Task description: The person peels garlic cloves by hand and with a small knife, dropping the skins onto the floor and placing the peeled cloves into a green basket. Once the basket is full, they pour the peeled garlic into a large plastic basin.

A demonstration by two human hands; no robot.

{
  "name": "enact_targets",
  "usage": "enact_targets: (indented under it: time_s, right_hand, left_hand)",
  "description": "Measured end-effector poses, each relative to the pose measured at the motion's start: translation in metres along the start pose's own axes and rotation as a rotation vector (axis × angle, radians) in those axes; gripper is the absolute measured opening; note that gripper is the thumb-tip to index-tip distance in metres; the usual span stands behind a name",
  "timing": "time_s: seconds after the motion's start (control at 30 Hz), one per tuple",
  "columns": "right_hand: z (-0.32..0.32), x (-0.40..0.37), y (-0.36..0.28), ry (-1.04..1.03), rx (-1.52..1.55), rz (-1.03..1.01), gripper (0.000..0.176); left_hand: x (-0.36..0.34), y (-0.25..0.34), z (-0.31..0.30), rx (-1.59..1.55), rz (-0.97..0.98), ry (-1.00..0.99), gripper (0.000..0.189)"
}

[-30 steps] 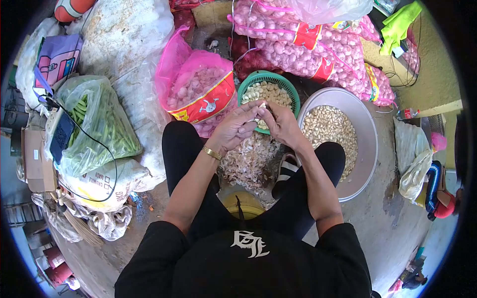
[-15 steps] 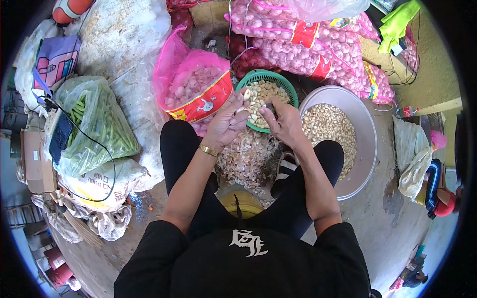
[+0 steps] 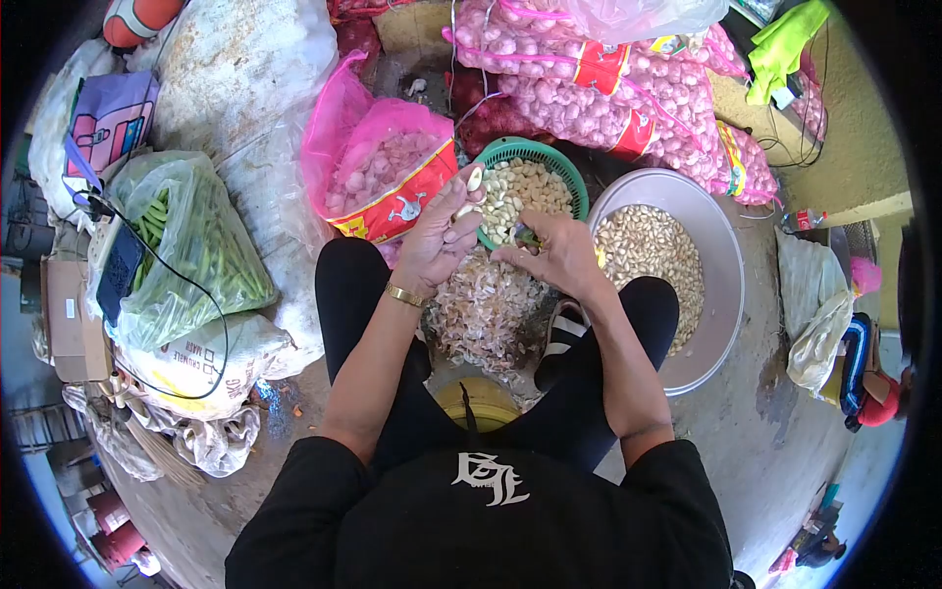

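My left hand [image 3: 442, 239] is closed, pinching a pale garlic clove [image 3: 476, 180] between thumb and fingertips. To its right, my right hand [image 3: 557, 253] is curled around a small dark object whose kind I cannot make out. Both are just above the near edge of a green plastic basket [image 3: 580, 192], which holds peeled and unpeeled garlic cloves [image 3: 504, 207]. Below them, between my feet, lies a heap of papery garlic skins [image 3: 486, 314]. A wide pale tub [image 3: 724, 319] full of garlic cloves [image 3: 653, 250] stands to the right.
An opened pink mesh sack of garlic [image 3: 383, 172] stands at front left. More full garlic sacks [image 3: 608, 98] are stacked behind the basket. On the left a plastic bag of green pods [image 3: 201, 236] rests on white sacks. A yellow seat edge [image 3: 481, 401] shows beneath me.
My hands have moved apart. The left has shifted slightly left with its clove, while the right has dropped a little and turned, its thumb now pointing left.
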State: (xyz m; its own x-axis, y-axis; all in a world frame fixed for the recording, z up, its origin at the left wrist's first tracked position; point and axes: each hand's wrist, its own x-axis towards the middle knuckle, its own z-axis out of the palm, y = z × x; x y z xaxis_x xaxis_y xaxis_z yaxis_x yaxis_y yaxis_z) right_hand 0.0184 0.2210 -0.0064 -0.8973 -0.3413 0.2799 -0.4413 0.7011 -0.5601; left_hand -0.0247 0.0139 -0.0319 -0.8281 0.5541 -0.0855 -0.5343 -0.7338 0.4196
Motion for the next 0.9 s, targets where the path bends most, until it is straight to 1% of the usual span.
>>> enact_targets:
  time_s: [0.07, 0.13, 0.2, 0.23, 0.3, 0.33, 0.37, 0.4, 0.43, 0.5, 0.53, 0.6, 0.63, 0.7, 0.73, 0.8, 0.9]
  right_hand:
    - [-0.002, -0.001, -0.005, -0.023, 0.006, 0.032, 0.038]
    - [0.000, 0.000, -0.006, -0.047, 0.015, 0.061, 0.037]
    - [0.005, 0.001, -0.002, -0.079, 0.128, 0.101, 0.041]
    - [0.004, 0.000, -0.003, -0.079, 0.128, 0.100, 0.041]
    - [-0.001, 0.000, -0.007, -0.129, 0.108, 0.019, 0.040]
    - [-0.004, 0.001, -0.011, -0.129, 0.109, 0.019, 0.040]
    - [-0.008, 0.001, -0.015, -0.190, 0.058, 0.013, 0.038]
    - [-0.010, 0.001, -0.018, -0.251, 0.007, 0.006, 0.036]
    - [-0.009, 0.000, -0.020, -0.251, 0.006, 0.005, 0.036]
    - [-0.005, -0.001, -0.022, -0.218, 0.108, 0.150, 0.032]
    - [0.002, -0.002, -0.019, -0.218, 0.107, 0.149, 0.032]
    - [0.014, -0.002, -0.013, 0.027, 0.284, 0.159, 0.033]
    - [0.011, -0.001, -0.013, 0.027, 0.284, 0.159, 0.033]
    - [-0.001, 0.000, -0.014, -0.124, 0.263, 0.091, 0.031]
    - [0.000, -0.001, -0.014, -0.124, 0.263, 0.091, 0.031]
    - [0.003, -0.003, -0.014, -0.194, 0.159, 0.044, 0.030]
    - [0.010, -0.005, -0.011, -0.225, 0.167, 0.001, 0.030]
  left_hand:
    - [0.001, 0.000, -0.001, 0.054, 0.020, -0.056, 0.039]
    - [0.000, 0.002, -0.001, 0.054, 0.010, -0.056, 0.039]
    - [-0.001, 0.004, -0.001, 0.053, 0.000, -0.056, 0.039]
    - [-0.001, 0.004, 0.000, 0.085, 0.012, -0.038, 0.039]
    - [-0.002, 0.006, 0.002, 0.118, 0.025, -0.020, 0.039]
    - [-0.003, 0.007, 0.004, 0.142, 0.052, 0.031, 0.037]
    - [-0.004, 0.008, 0.005, 0.165, 0.080, 0.082, 0.036]
    - [-0.004, 0.008, 0.004, 0.164, 0.081, 0.081, 0.036]
    - [-0.004, 0.008, 0.004, 0.180, 0.096, 0.115, 0.033]
    - [-0.004, 0.008, 0.000, 0.194, 0.113, 0.150, 0.030]
    - [-0.003, 0.008, -0.004, 0.181, 0.124, 0.142, 0.028]
    - [-0.003, 0.008, -0.005, 0.169, 0.137, 0.134, 0.026]
    - [-0.003, 0.008, -0.003, 0.167, 0.143, 0.130, 0.025]
    - [-0.003, 0.007, -0.002, 0.162, 0.147, 0.124, 0.024]
    - [-0.003, 0.007, -0.002, 0.137, 0.137, 0.133, 0.024]
    - [-0.003, 0.007, -0.004, 0.113, 0.128, 0.143, 0.025]
    - [-0.001, 0.006, -0.009, 0.138, 0.104, 0.122, 0.027]
